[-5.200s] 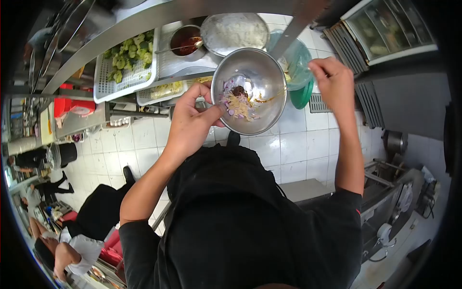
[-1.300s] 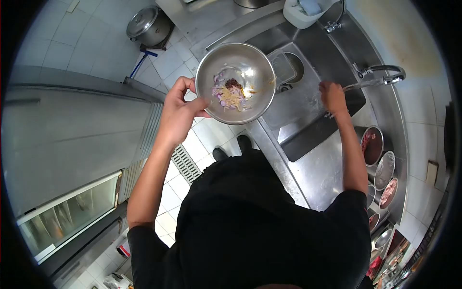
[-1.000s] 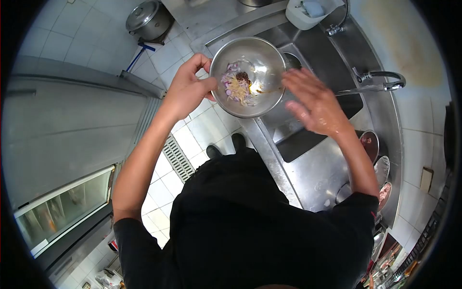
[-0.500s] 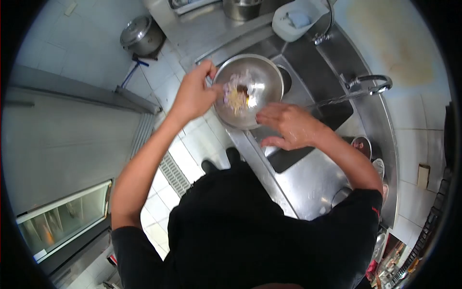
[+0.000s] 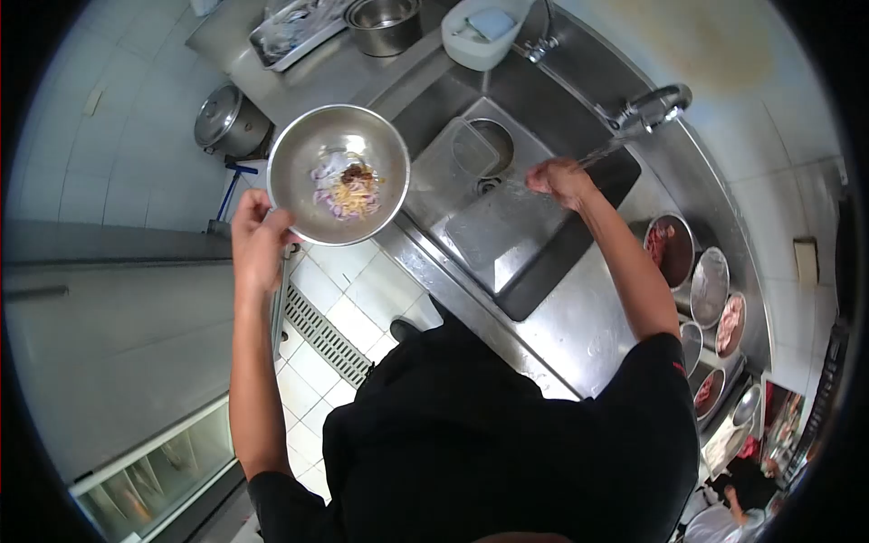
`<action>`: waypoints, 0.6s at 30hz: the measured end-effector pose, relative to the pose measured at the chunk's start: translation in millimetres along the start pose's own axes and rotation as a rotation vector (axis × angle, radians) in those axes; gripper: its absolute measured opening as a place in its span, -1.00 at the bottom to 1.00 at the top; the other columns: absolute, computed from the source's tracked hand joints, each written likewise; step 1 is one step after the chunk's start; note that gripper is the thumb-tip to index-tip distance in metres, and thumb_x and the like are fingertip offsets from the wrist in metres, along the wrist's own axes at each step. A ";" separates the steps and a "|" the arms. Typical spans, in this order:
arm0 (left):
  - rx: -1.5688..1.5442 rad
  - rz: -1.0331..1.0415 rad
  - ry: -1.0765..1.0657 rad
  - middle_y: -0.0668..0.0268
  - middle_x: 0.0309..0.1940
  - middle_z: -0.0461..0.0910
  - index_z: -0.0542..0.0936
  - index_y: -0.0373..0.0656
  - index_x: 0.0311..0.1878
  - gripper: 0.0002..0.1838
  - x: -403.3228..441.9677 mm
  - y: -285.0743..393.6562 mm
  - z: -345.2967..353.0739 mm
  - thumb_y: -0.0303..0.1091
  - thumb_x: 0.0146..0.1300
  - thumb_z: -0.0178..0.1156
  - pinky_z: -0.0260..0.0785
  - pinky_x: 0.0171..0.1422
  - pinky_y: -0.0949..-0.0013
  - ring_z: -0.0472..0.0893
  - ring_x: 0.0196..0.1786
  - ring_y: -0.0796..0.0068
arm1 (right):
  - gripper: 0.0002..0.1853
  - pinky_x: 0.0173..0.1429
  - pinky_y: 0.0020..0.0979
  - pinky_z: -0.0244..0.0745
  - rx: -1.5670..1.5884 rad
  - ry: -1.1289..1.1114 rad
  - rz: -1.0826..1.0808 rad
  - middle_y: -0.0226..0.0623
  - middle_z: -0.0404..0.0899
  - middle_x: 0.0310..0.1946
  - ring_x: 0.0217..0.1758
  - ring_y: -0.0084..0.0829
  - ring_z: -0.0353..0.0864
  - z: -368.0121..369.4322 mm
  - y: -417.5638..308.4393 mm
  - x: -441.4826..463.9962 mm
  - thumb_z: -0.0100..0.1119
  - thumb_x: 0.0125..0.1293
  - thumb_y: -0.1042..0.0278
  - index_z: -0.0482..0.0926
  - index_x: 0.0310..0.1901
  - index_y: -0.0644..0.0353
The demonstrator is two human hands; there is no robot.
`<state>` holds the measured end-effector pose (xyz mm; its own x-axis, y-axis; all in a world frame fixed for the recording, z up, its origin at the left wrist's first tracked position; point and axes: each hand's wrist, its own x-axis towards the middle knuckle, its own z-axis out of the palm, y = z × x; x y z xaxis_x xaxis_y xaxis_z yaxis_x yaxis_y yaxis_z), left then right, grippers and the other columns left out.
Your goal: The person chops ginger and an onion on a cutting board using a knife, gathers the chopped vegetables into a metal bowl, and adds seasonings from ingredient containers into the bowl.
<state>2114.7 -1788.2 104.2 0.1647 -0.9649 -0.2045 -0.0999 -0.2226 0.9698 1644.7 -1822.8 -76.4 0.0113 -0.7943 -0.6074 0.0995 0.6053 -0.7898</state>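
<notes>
A steel mixing bowl (image 5: 385, 149) is in my left hand (image 5: 258, 240), which grips its rim at the lower left, the thumb over the edge. Inside lie chopped purple-white pieces that look like shallots or onion, yellowish shreds (image 5: 356, 198) and a dark brown seasoning (image 5: 357, 173). My right hand (image 5: 561, 181) is above the sink (image 5: 552, 281), apart from the bowl. Its fingers are curled together with nothing visible in them. Water runs from the faucet (image 5: 665, 104) towards this hand. A clear plastic container (image 5: 453, 149) lies in the sink below.
Bowls of raw meat (image 5: 665, 249) line the right side of the counter. A white tub (image 5: 484, 41), a steel pot (image 5: 382, 27) and a tray (image 5: 294, 36) stand at the back. A lidded pot (image 5: 231, 122) is at left. At lower right another person (image 5: 724, 520) is partly visible.
The bowl has moved left, away from the sink, with my left hand now at its lower-left rim. My right hand has left the bowl's side, moved towards the running water, and its fingers have curled.
</notes>
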 end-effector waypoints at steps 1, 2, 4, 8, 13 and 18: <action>-0.005 -0.010 0.005 0.41 -0.31 0.48 0.43 -0.13 -0.24 -0.82 -4.0 0.8 -3.1 -0.60 0.14 0.16 0.55 -0.39 0.55 0.55 -0.33 0.65 | -0.85 -0.29 -0.44 0.54 -0.091 0.036 -0.015 -0.30 0.59 -0.48 -0.41 -0.47 0.59 7.2 -14.4 -12.1 0.29 0.31 0.45 0.63 -0.19 0.36; -0.011 -0.022 0.002 0.42 -0.30 0.48 0.44 -0.13 -0.23 -0.83 -8.3 1.8 -5.3 -0.60 0.15 0.16 0.54 -0.37 0.56 0.55 -0.32 0.65 | -0.85 -0.34 -0.44 0.53 -0.182 0.080 -0.027 -0.32 0.57 -0.52 -0.46 -0.48 0.56 11.3 -21.9 -19.7 0.30 0.31 0.43 0.63 -0.22 0.36; 0.001 -0.028 -0.001 0.44 -0.29 0.50 0.46 -0.11 -0.23 -0.85 -19.4 1.8 -12.9 -0.58 0.19 0.14 0.52 -0.31 0.56 0.55 -0.30 0.66 | -0.77 -0.44 -0.39 0.49 -0.362 0.074 0.015 -0.32 0.55 -0.57 -0.56 -0.48 0.53 5.8 -22.8 -17.9 0.35 0.28 0.31 0.65 -0.33 0.36; -0.048 -0.049 0.046 0.47 -0.32 0.49 0.43 -0.08 -0.22 -0.88 -43.8 0.2 -26.3 -0.54 0.28 0.14 0.46 -0.30 0.58 0.50 -0.32 0.72 | -0.67 -0.26 -0.29 0.53 -0.652 0.146 -0.320 -0.19 0.69 -0.42 -0.30 -0.37 0.69 1.8 -0.8 -10.8 0.43 0.18 0.11 0.71 -0.31 0.28; -0.125 -0.039 0.094 0.46 -0.34 0.46 0.42 -0.10 -0.18 -0.81 -72.7 -11.3 -52.9 -0.60 0.21 0.14 0.50 -0.33 0.60 0.49 -0.35 0.72 | -0.69 -0.04 -0.27 0.58 -0.656 0.254 -0.308 -0.04 0.72 -0.34 -0.22 -0.18 0.71 22.3 -18.3 -36.3 0.40 0.14 0.13 0.74 -0.28 0.25; -0.196 -0.059 0.227 0.42 -0.31 0.50 0.43 -0.11 -0.15 -0.80 -107.9 -16.9 -65.7 -0.60 0.22 0.15 0.51 -0.32 0.60 0.53 -0.31 0.68 | -0.79 -0.01 -0.14 0.54 -0.841 0.581 -0.684 0.03 0.67 -0.27 -0.19 -0.05 0.67 -47.2 -16.2 -0.2 0.27 0.16 0.35 0.66 -0.24 0.32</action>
<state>2163.1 -1671.1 118.5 0.3822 -0.8902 -0.2478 0.1042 -0.2249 0.9688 1596.2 -1830.1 -67.5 -0.2576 -0.9502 0.1752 -0.7638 0.0891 -0.6393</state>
